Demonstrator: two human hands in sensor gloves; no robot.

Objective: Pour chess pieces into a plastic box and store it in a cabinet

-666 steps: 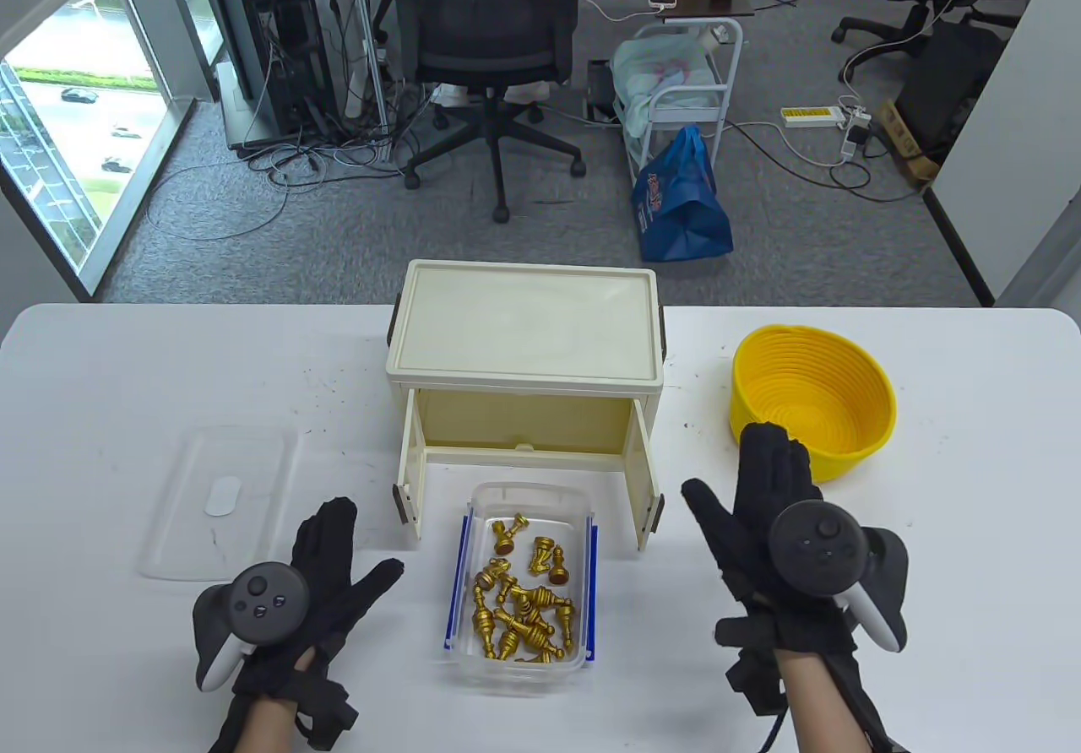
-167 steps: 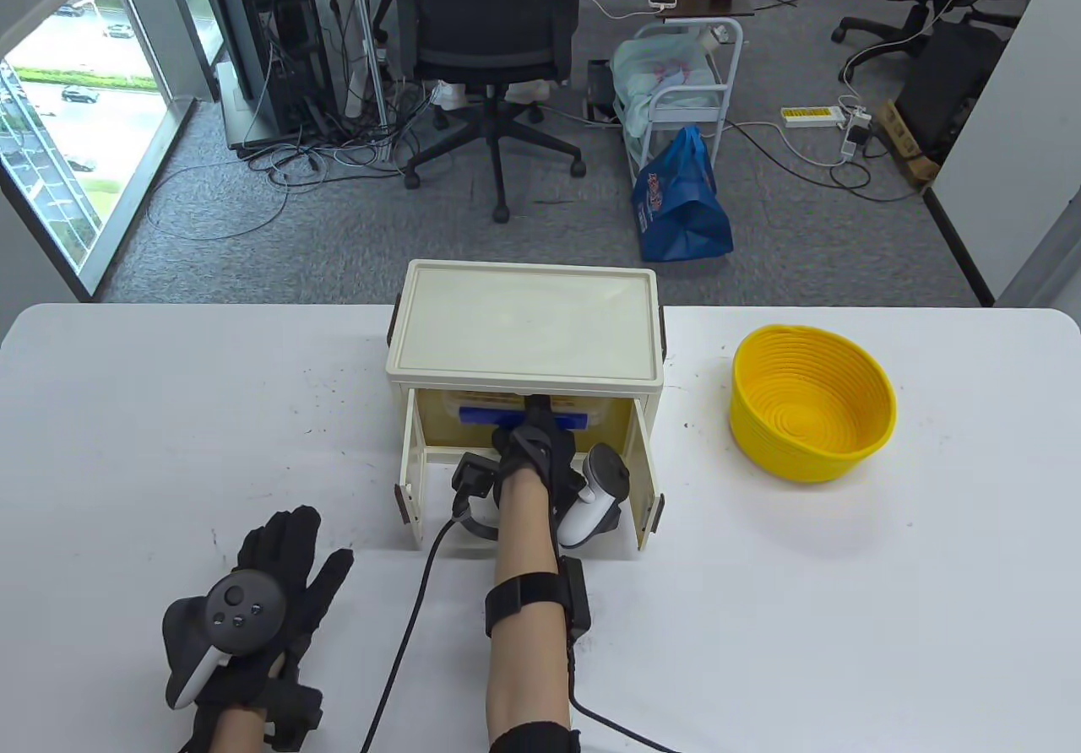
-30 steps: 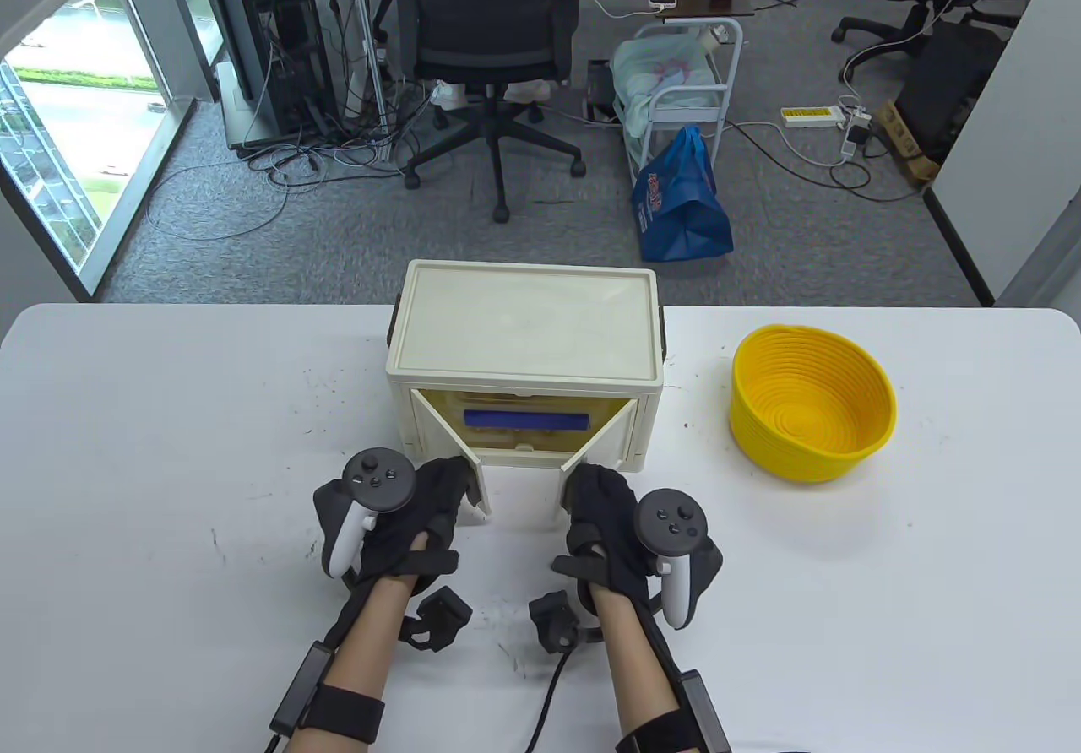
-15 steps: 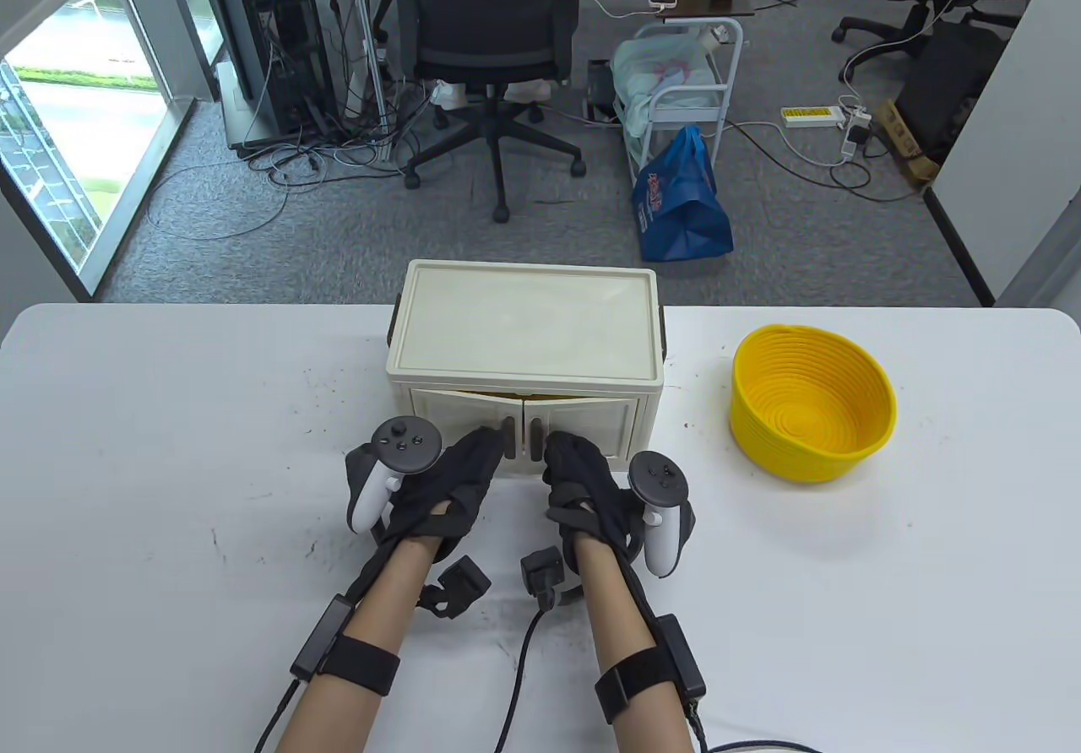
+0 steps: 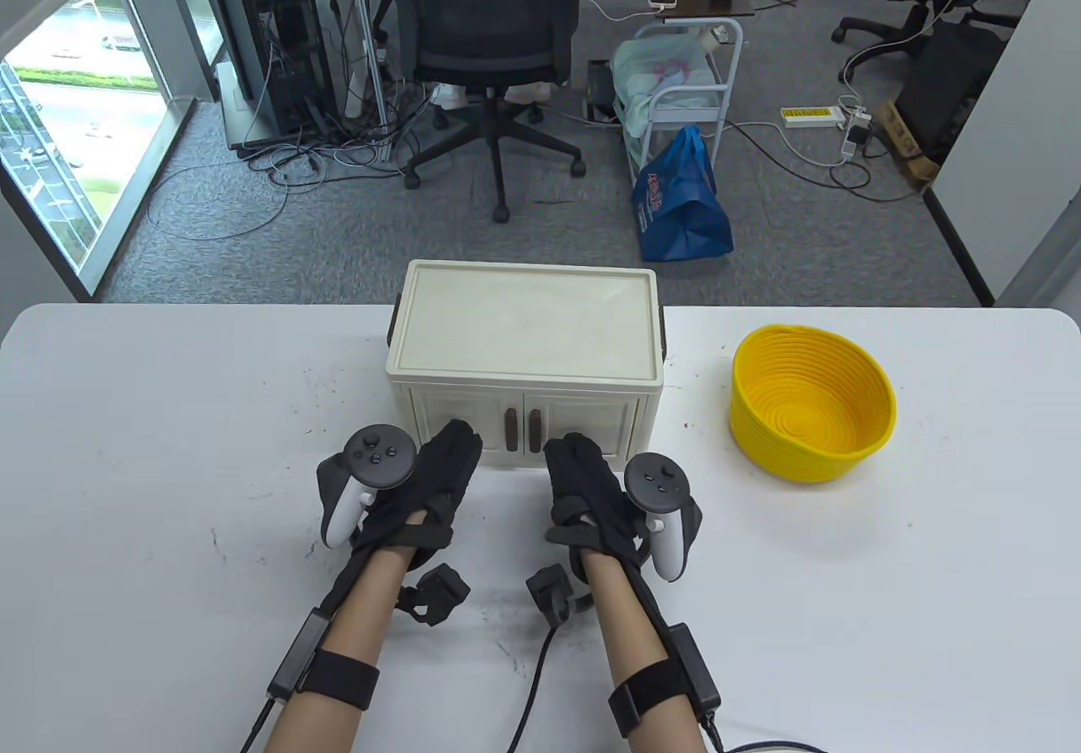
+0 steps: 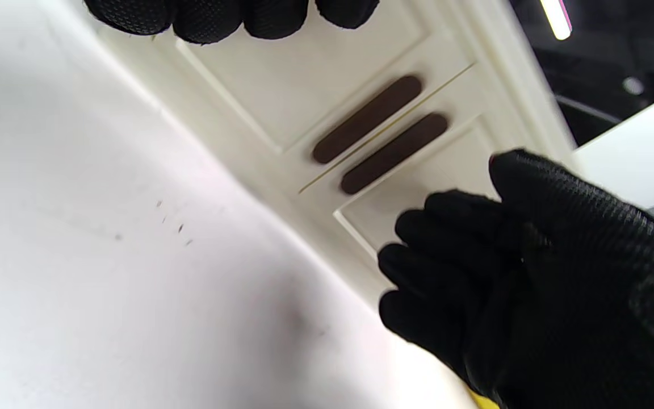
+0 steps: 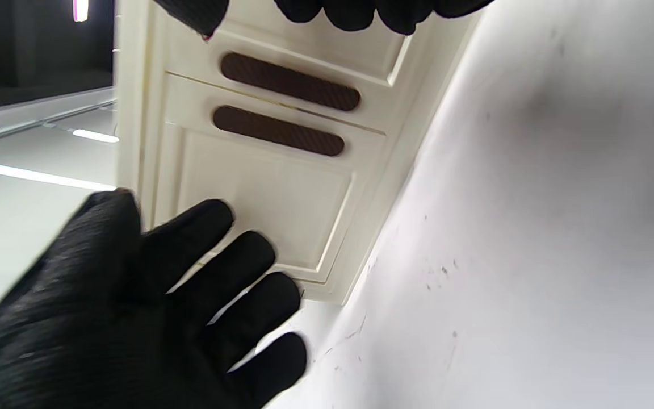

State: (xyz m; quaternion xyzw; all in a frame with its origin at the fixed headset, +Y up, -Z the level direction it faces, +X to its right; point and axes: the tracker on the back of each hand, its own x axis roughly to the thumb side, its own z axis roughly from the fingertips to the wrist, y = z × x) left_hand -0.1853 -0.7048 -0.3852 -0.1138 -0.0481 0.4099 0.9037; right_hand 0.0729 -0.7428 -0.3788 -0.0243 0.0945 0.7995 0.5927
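The cream cabinet [image 5: 524, 335] stands at the table's middle with both doors shut and the two brown handles [image 5: 522, 430] side by side. The plastic box with the chess pieces is hidden inside it. My left hand [image 5: 443, 470] lies flat and open in front of the left door, fingertips at the door's lower edge. My right hand [image 5: 583, 474] lies flat and open in front of the right door. The left wrist view shows the shut doors [image 6: 315, 85] with my right hand [image 6: 531, 272] beside them. The right wrist view shows the doors [image 7: 270, 182] and my left hand [image 7: 134, 295]. Neither hand holds anything.
A yellow ribbed basket [image 5: 811, 403] stands on the white table [image 5: 169, 415] to the right of the cabinet. Cables from both wrists trail toward the table's near edge. Office chairs and a blue bag are on the floor beyond the table.
The two doors swung from half open to fully shut under my hands. Both hands then slid from the centre handles a little outward and back toward me.
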